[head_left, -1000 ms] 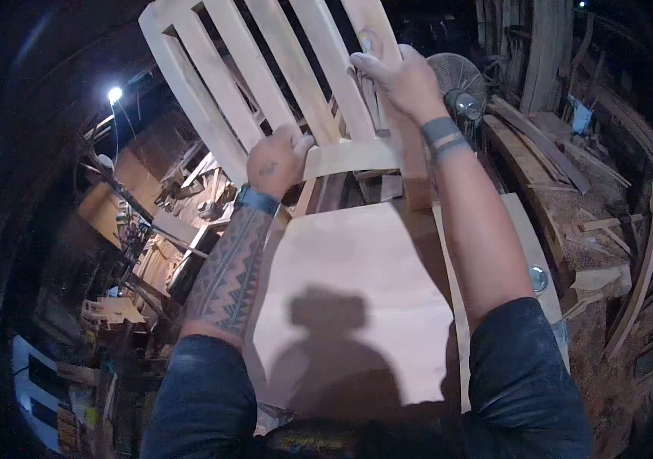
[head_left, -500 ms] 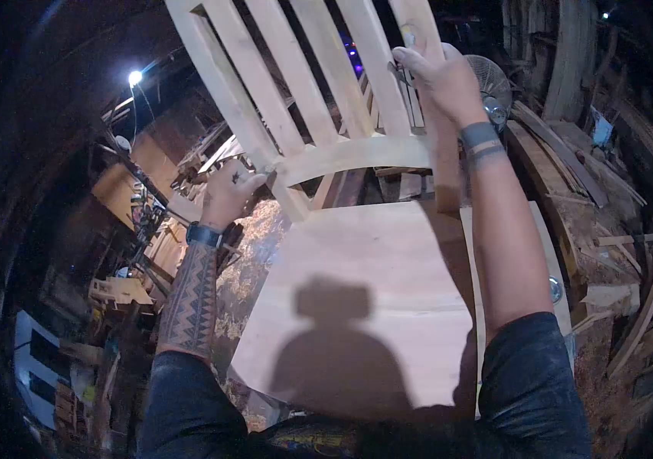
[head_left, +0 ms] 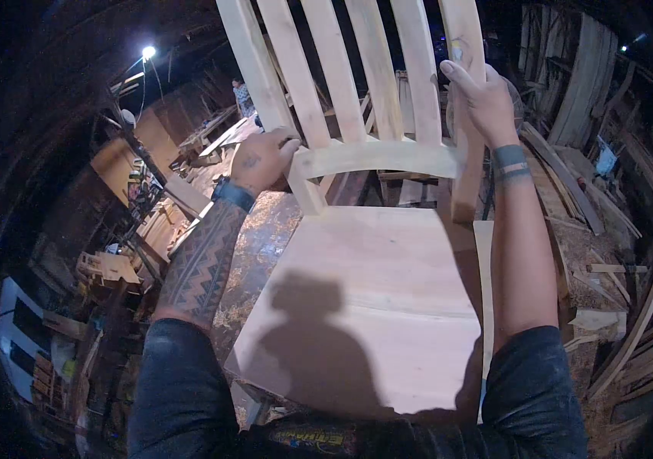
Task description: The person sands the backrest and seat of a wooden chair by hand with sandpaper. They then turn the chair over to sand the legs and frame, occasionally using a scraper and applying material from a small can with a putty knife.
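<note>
A pale, unpainted wooden chair stands in front of me. Its slatted backrest [head_left: 378,158] rises past the top edge of the view, and its broad seat [head_left: 399,260] carries the shadow of my head and shoulders. My left hand [head_left: 263,159] is closed round the left back post, where the lower crossrail meets it; some fingertips are hidden behind the wood. Higher up, my right hand [head_left: 487,103] grips the right back post [head_left: 467,164], thumb on the front face and the other fingers out of sight.
Wood shavings [head_left: 265,237] cover a surface left of the seat. Planks and offcuts [head_left: 564,176] are piled at the right, beside a curved strip [head_left: 636,325]. A lit bulb [head_left: 148,53] hangs at upper left. Another person [head_left: 242,97] is in the background.
The backrest has shifted rightward in view and looks more upright. My left hand has come inward and closed further round the left post, while my right hand keeps its grip.
</note>
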Demonstrator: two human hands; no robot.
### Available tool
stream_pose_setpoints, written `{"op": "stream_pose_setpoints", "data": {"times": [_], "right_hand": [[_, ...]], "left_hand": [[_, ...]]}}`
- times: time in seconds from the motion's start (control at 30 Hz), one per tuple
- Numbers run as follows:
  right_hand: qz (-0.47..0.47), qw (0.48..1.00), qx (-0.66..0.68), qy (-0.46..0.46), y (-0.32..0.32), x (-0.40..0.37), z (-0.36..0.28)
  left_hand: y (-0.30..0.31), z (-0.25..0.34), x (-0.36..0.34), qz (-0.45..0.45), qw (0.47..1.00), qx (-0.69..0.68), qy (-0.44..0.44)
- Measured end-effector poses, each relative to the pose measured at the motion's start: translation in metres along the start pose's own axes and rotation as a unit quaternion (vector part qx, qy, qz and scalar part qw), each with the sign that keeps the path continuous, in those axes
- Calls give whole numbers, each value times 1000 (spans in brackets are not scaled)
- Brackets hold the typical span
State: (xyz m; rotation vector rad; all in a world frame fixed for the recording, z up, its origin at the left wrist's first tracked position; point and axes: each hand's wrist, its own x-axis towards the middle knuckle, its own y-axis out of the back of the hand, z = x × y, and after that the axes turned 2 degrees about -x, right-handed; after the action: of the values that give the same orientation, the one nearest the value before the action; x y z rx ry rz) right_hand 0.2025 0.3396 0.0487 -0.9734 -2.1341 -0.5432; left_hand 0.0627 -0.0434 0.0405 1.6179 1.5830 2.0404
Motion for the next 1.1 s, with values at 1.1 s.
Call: {"op": "stream_pose_setpoints", "data": {"times": [1.1], "right_hand": [[6, 1000, 2, 18, 1, -6, -1]], "left_hand": [[12, 52, 42, -152, 850, 331, -380]]}}
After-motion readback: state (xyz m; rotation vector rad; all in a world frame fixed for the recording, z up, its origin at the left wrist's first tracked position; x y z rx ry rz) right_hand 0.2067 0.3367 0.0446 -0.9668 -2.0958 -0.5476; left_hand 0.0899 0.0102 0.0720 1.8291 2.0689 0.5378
